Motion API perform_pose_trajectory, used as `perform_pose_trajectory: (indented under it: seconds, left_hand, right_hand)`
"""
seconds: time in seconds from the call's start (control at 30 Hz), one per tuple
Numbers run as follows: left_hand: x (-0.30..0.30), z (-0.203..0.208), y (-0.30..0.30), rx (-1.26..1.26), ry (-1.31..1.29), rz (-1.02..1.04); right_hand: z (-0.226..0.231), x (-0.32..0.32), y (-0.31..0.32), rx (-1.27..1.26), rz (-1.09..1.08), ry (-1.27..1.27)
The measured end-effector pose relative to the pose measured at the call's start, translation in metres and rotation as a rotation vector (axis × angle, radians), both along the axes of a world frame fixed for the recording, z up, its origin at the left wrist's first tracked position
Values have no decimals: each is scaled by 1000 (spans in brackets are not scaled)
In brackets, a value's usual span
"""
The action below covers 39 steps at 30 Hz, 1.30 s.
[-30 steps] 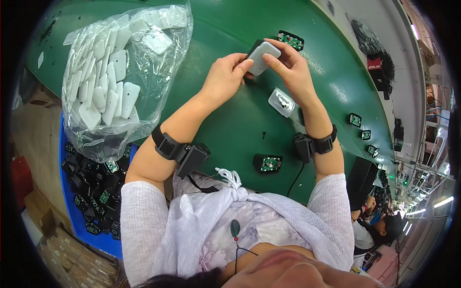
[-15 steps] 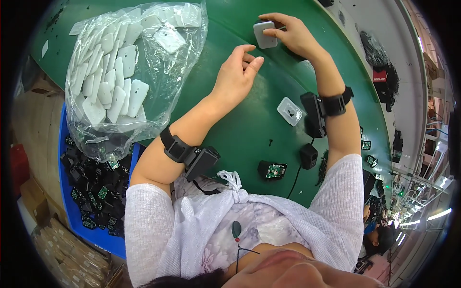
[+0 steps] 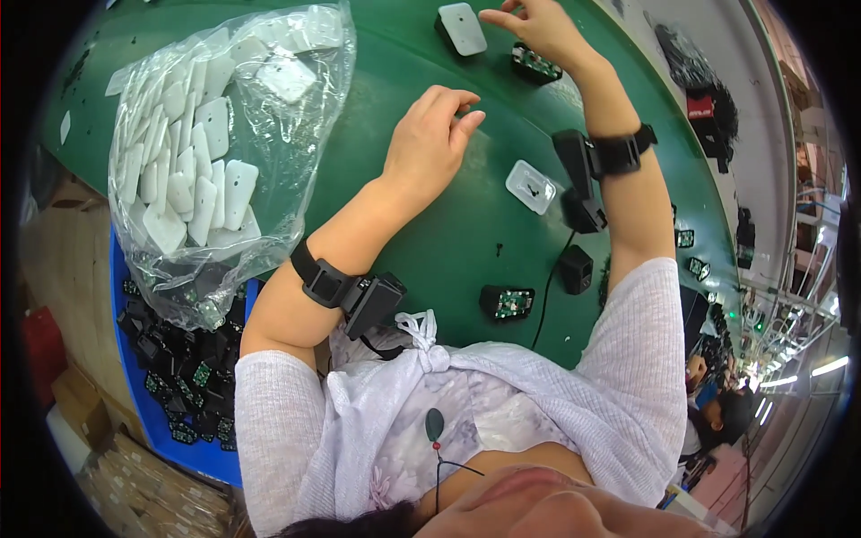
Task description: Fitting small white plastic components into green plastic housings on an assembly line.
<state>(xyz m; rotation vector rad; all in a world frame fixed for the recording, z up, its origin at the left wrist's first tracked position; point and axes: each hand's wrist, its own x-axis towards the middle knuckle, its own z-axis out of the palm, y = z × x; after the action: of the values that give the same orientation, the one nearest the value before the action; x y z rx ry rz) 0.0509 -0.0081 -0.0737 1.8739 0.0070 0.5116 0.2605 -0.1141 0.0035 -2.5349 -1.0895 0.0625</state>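
My right hand is at the far edge of the view, fingers apart and holding nothing. Just left of its fingertips a black housing with a white cover rests on the green table. Beneath the hand is a black housing with a bare green circuit board. My left hand hovers mid-table, palm turned right, fingers loosely bent and thumb apart, with nothing in it. A small clear tray with dark screws lies nearer to me. Another black housing with an exposed board sits close to my body.
A clear plastic bag full of white covers lies at left. Below it a blue bin holds many black housings with boards. A black block, a cable and a loose screw lie on the green table. Another person is at right.
My right hand has let go of the white-covered housing, which now stands on the table farther away. That hand has moved beside it, over an open housing. My left hand stays nearly still.
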Motion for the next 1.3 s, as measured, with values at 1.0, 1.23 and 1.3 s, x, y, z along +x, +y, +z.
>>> perform_pose_trajectory:
  seconds: [1.0,1.23,1.3]
  left_hand:
    - [-24,16,-40,354,199,-351]
    - [-24,25,-30,154,215,-333]
    - [-25,25,-33,113,256,-348]
  right_hand:
    - [-29,-203,-130,465,-248,112]
    - [-21,-211,-114,975,-314,630]
    - [-24,-211,-108,992,-315,647]
